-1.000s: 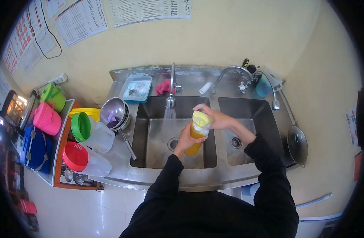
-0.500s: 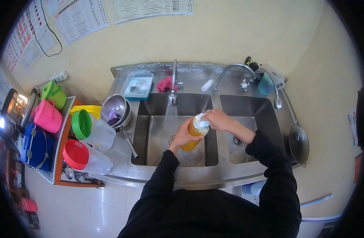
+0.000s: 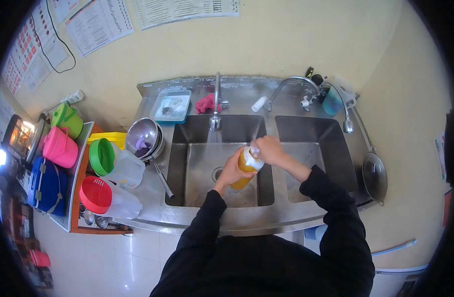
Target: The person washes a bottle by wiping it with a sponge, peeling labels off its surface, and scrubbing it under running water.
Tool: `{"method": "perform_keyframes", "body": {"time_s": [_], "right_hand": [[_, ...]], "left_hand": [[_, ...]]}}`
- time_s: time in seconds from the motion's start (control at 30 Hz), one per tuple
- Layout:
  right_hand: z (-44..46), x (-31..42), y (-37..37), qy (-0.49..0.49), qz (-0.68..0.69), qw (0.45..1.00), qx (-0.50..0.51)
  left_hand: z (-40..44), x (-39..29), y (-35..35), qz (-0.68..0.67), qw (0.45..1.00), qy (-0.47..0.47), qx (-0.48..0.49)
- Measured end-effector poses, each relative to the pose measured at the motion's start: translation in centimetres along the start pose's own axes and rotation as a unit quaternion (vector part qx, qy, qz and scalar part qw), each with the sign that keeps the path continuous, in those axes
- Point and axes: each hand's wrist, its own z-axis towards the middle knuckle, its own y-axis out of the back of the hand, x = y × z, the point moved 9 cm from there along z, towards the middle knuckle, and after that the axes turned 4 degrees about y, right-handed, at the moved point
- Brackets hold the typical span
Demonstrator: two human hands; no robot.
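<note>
My left hand point(image 3: 232, 171) is wrapped around a yellow-orange see-through container point(image 3: 243, 181), tilted over the left sink basin point(image 3: 197, 195) with its mouth toward the right. At that mouth my right hand point(image 3: 270, 150) is closed, its fingers partly hidden by the rim. White sudsy material point(image 3: 251, 159), a cloth or sponge with foam, shows at the opening under those fingers. Behind my hands a spring-neck faucet point(image 3: 215, 121) runs a spray of water into the same basin.
Left of the basin are stacked metal bowls point(image 3: 142, 132), a handled utensil point(image 3: 163, 180), and clear jugs with green point(image 3: 102, 157) and red point(image 3: 95, 194) rims. A blue-edged tray point(image 3: 171, 106) and pink cloth point(image 3: 205, 103) lie behind. At right hangs a round strainer point(image 3: 374, 173).
The right hand has moved in closer to the container's mouth, and less of the white material shows above it. The container has shifted slightly right, still in the left hand.
</note>
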Motion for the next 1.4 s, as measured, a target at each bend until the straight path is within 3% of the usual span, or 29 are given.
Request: {"method": "perform_keyframes", "body": {"time_s": [0.1,0.2,0.3,0.4,0.5,0.7,0.8,0.9,1.0,1.1,1.2,1.23,1.3,1.33,1.4], "right_hand": [[0.6,0.3,-0.8,0.084,0.052,0.995,0.01],[0.9,0.2,0.1,0.099,0.205,0.974,0.007],[0.8,-1.3,-1.3,0.086,0.374,0.922,-0.049],[0.4,-2.7,-4.1,0.0,0.441,0.896,-0.046],[0.0,-2.8,-5.8,-0.034,0.49,0.87,-0.051],[-0.4,-4.3,-9.3,-0.054,0.433,0.899,-0.051],[-0.5,-5.5,-10.4,-0.073,0.466,0.879,-0.073],[-0.9,-6.9,-12.2,-0.116,0.452,0.877,-0.11],[-1.3,-8.0,-13.3,-0.147,0.435,0.875,-0.153],[-1.7,-8.6,-14.9,-0.176,0.441,0.866,-0.155],[-2.3,-8.7,-15.7,-0.197,0.449,0.863,-0.124],[-2.3,-8.4,-15.7,-0.201,0.455,0.86,-0.114],[-1.1,-7.7,-17.4,-0.093,0.533,0.836,-0.091],[-1.0,-7.1,-17.6,-0.038,0.567,0.819,-0.077],[-1.3,-7.1,-17.9,-0.059,0.447,0.889,-0.073]], "left_hand": [[-0.1,1.6,0.6,-0.002,1.0,0.004,-0.02],[-1.1,4.8,2.1,0.011,0.998,0.027,-0.062],[-1.7,9.1,5.2,0.02,0.986,0.076,-0.145],[-1.2,13.2,9.2,-0.061,0.959,0.134,-0.244],[0.4,11.2,11.6,0.142,0.942,0.142,-0.27],[1.9,9.8,12.5,0.11,0.936,0.151,-0.297],[3.5,11.1,9.5,-0.004,0.982,0.144,-0.122],[3.0,12.0,7.3,-0.051,0.973,0.112,-0.196],[2.5,8.1,4.9,0.155,0.969,0.124,-0.147],[2.3,8.4,4.0,0.181,0.952,0.158,-0.188],[2.9,8.9,3.4,0.02,0.975,0.147,-0.163],[3.0,8.0,3.2,0.094,0.973,0.127,-0.17],[2.8,6.3,2.2,0.238,0.951,0.087,-0.179],[2.7,7.9,2.1,0.152,0.965,0.107,-0.183],[3.0,11.0,2.5,-0.016,0.972,0.14,-0.187]]}}
